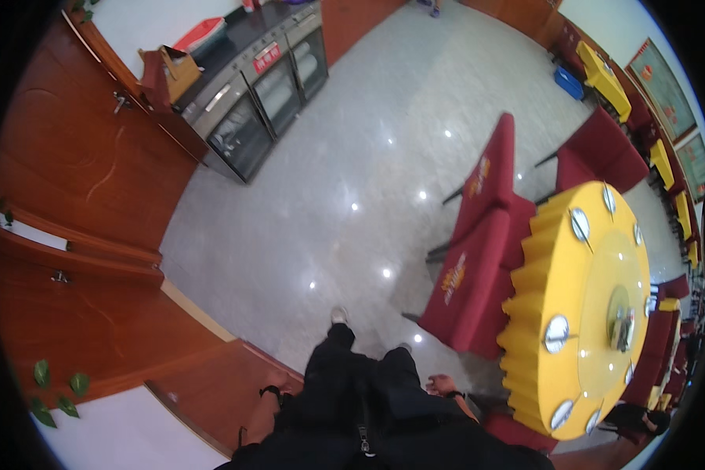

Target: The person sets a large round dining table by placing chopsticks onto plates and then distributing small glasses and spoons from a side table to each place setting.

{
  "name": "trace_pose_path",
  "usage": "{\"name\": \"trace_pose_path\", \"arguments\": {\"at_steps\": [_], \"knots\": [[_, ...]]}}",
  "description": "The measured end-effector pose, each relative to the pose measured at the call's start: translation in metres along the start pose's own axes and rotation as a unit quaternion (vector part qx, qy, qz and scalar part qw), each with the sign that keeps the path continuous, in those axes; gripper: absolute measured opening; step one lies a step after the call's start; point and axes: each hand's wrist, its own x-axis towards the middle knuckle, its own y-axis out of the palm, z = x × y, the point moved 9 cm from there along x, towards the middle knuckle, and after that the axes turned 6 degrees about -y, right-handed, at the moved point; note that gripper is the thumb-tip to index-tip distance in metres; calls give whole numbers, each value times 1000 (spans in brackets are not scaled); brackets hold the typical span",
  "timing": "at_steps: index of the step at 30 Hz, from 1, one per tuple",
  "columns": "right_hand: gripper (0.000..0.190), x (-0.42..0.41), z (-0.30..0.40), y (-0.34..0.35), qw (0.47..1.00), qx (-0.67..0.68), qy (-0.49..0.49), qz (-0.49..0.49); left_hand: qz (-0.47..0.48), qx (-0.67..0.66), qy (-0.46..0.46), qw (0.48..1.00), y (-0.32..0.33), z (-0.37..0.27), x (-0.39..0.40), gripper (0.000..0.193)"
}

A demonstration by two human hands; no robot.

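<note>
My left hand [277,379] hangs low beside my dark trousers, near the wooden wall panel, with a dark band at its wrist; whether its fingers hold anything is hard to see. On the other side, my right hand [442,385] hangs by my thigh with fingers loosely apart and nothing in them, a dark band round that wrist too. One light shoe [339,315] shows on the tiled floor [305,235] ahead of me. Nearest on the right are red fabric-covered chairs [470,282] beside a round table with a yellow tablecloth [555,282].
Plates [557,333] with chopsticks ring the table's glass turntable [599,352]. At the upper left, a glass-door cabinet [276,88] bears a cardboard box [179,73] and a red basket [202,35]. A blue bin [568,83] stands far right. A person's feet [435,10] show far ahead.
</note>
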Motion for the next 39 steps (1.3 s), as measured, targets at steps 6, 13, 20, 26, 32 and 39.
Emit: {"name": "trace_pose_path", "arguments": {"at_steps": [6,13,20,26,32,39], "knots": [[21,47,126,100,782,-579,-228,-34,-61,-18,-7,998,-63,-160,35,26],[14,160,182,91,840,-524,-124,-65,-68,42,382,921,-41,-641,-6,28],[14,242,381,59,778,-603,-154,-89,-169,279,446,833,-19,-849,1,33],[32,299,662,-10,920,-322,-71,-212,-156,611,355,690,-54,-801,133,27],[31,310,961,-94,911,-62,-294,-283,-6,534,92,841,-29,-775,171,42],[27,360,1049,-255,868,-237,-251,-356,-9,521,68,851,33,-1043,199,42]]}}
